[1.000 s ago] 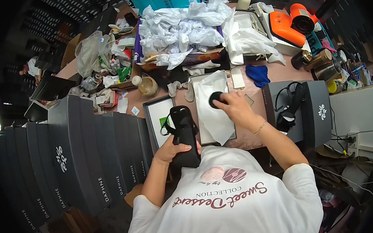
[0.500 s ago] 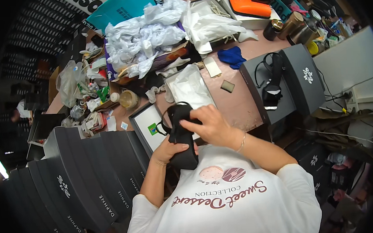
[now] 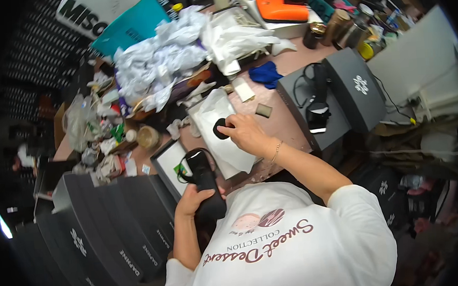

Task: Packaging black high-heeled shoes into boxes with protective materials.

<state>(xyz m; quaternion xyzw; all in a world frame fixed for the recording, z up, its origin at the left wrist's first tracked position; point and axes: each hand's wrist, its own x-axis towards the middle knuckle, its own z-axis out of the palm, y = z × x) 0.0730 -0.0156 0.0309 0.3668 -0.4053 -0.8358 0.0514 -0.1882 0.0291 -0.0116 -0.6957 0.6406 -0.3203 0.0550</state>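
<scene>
My left hand [image 3: 191,202] grips the lower end of a long black handheld device [image 3: 203,172] with a thin cord looped at its top, held upright near my chest. My right hand [image 3: 248,134] reaches forward, its fingertips pinching a small black round piece [image 3: 219,129]. That piece lies on a white plastic bag [image 3: 224,148] spread over the brown tabletop [image 3: 285,126]. Just left of the device sits an open dark box with a white insert [image 3: 168,162].
A row of dark grey boxes [image 3: 104,240] stands at my left. Crumpled white paper [image 3: 156,63], a blue cloth [image 3: 264,73] and an orange tool [image 3: 283,9] crowd the far side. A grey box carrying a black headset [image 3: 317,93] sits at the right.
My right hand left the black device, where it rested half a second ago, and went forward to the black round piece on the white bag. My left hand kept its hold.
</scene>
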